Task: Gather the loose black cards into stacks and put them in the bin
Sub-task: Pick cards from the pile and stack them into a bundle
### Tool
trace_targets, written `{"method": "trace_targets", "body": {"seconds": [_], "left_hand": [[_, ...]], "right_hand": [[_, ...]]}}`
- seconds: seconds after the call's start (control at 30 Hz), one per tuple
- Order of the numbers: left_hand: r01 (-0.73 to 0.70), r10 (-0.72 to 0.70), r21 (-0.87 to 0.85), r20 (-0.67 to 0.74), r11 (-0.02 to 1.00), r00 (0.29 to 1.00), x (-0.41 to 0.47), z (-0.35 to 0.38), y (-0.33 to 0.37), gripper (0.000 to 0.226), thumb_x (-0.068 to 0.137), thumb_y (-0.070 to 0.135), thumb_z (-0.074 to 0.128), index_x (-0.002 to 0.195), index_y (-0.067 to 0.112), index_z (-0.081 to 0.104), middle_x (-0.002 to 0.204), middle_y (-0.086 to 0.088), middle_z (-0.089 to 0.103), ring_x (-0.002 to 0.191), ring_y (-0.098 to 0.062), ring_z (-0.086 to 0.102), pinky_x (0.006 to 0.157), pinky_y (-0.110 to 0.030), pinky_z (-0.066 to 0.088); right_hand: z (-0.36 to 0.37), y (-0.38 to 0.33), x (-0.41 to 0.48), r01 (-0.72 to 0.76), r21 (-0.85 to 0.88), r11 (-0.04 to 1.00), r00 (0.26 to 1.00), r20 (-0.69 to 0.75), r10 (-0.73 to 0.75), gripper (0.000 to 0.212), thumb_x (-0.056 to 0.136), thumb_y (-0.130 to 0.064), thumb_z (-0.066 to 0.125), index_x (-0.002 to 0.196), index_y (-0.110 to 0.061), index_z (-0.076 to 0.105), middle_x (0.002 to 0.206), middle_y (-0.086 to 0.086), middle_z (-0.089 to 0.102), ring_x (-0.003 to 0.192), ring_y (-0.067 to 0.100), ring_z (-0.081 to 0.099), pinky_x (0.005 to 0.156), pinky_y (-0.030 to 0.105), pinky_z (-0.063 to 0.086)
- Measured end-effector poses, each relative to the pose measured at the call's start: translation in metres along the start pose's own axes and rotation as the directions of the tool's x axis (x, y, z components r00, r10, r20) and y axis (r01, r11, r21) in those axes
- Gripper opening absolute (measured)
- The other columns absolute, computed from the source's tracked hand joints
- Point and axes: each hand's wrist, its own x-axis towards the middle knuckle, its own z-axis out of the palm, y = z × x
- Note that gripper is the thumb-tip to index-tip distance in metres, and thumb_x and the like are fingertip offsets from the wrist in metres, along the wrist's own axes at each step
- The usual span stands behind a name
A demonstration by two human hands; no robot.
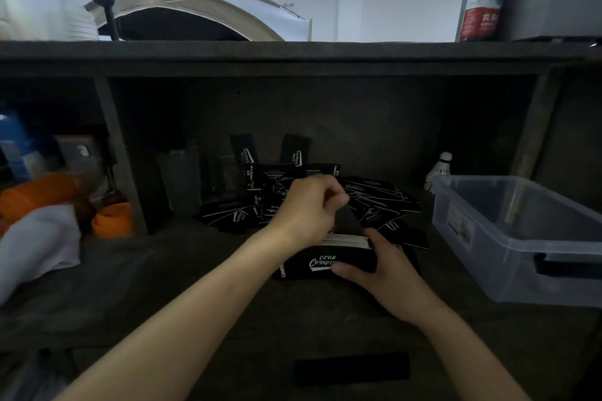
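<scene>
A heap of loose black cards (374, 202) with white print lies on the dark desk under the shelf. In front of it my right hand (381, 270) grips a stack of black cards (325, 262) standing on its long edge, white card edges showing on top. My left hand (309, 205) pinches a single black card (350, 221) above the back of that stack. Two cards (294, 150) lean upright against the back wall. One more black card (351, 368) lies flat near the desk's front edge. The clear plastic bin (472, 238) stands at the right.
A shuttlecock (438, 171) sits behind the bin. Clear glasses (180, 179) stand left of the heap. A shelf post (120, 156) divides off a left bay holding orange (112, 221) and white cloth (39, 238). The shelf board (293, 55) overhangs above.
</scene>
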Motion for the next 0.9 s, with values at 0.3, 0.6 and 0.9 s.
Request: {"method": "trace_targets", "body": {"seconds": [0.3, 0.6, 0.9], "left_hand": [[0.208, -0.484, -0.604, -0.338, 0.770, 0.807, -0.023, -0.017, -0.027, 0.020, 0.106, 0.024, 0.047, 0.104, 0.017, 0.065, 0.095, 0.000, 0.069, 0.086, -0.013, 0.067, 0.080, -0.031, 0.056], [0.537, -0.644, -0.394, -0.224, 0.746, 0.732, -0.073, -0.018, -0.068, 0.026, 0.107, 0.023, 0.038, 0.106, 0.026, 0.063, 0.111, 0.002, 0.067, 0.103, -0.012, 0.061, 0.095, -0.032, 0.048], [0.419, -0.508, -0.461, -0.081, 0.782, 0.858, -0.068, 0.004, -0.030, 0.025, 0.102, 0.016, 0.047, 0.098, 0.025, 0.070, 0.101, 0.006, 0.072, 0.098, -0.007, 0.065, 0.093, -0.028, 0.051]], "right_hand": [[0.000, 0.005, 0.001, 0.064, 0.045, 0.997, 0.998, -0.021, -0.063, 0.043, 0.078, -0.045, 0.083, 0.115, -0.037, 0.062, 0.111, -0.019, 0.072, 0.106, -0.008, 0.064, 0.099, 0.023, 0.051], [-0.005, 0.003, 0.002, 0.086, 0.170, 0.982, 0.996, 0.022, -0.091, 0.032, 0.083, -0.027, 0.082, 0.111, -0.030, 0.067, 0.109, -0.015, 0.072, 0.106, -0.002, 0.065, 0.095, 0.022, 0.050], [0.001, 0.003, 0.002, 0.082, 0.051, 0.995, 0.994, 0.066, -0.086, 0.055, 0.084, -0.040, 0.079, 0.129, -0.041, 0.047, 0.120, -0.021, 0.063, 0.111, -0.016, 0.055, 0.096, 0.009, 0.045]]}}
